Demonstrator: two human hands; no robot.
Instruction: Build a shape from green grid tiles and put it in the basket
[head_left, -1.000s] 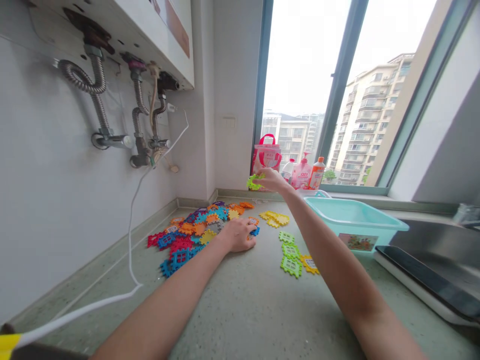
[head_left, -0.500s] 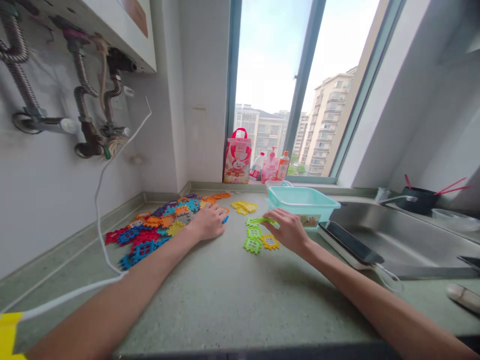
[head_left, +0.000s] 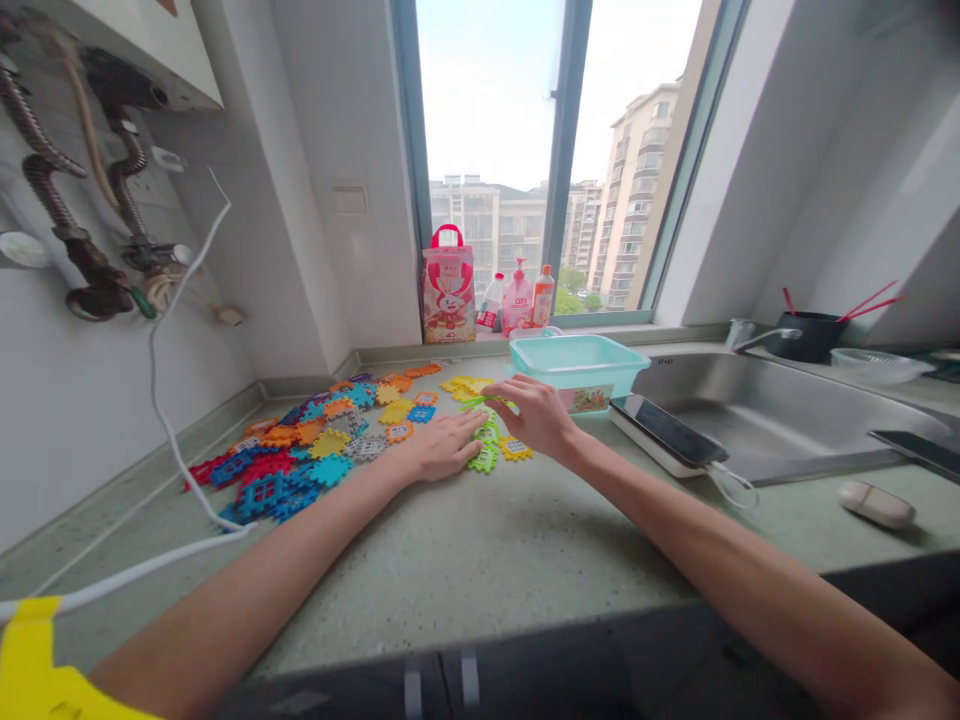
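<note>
My right hand (head_left: 538, 415) pinches a thin light-green toothed building tile (head_left: 474, 403) at its edge, just above the counter. My left hand (head_left: 448, 447) lies palm down with its fingers stretched out, fingertips on or close to the laid-out green tiles (head_left: 486, 460) and partly covering them. An orange-yellow tile (head_left: 516, 449) with a window-like grid is beside the green ones. Farther back, yellow tiles (head_left: 459, 384) lie partly behind my right fingers. Left of my hands spreads a pile of mixed-colour interlocking tiles (head_left: 330, 442).
A turquoise plastic basin (head_left: 581, 352) stands behind my right hand. A phone (head_left: 671, 430) rests on a white block by the steel sink (head_left: 780, 430). A white cable (head_left: 154, 570) runs along the left. Bottles (head_left: 517, 300) and a pink bag (head_left: 448, 295) line the windowsill.
My left hand has moved right, from the pile's edge to the green tiles. An orange tile and a blue tile now show beside the pile. The view has shifted right and down.
</note>
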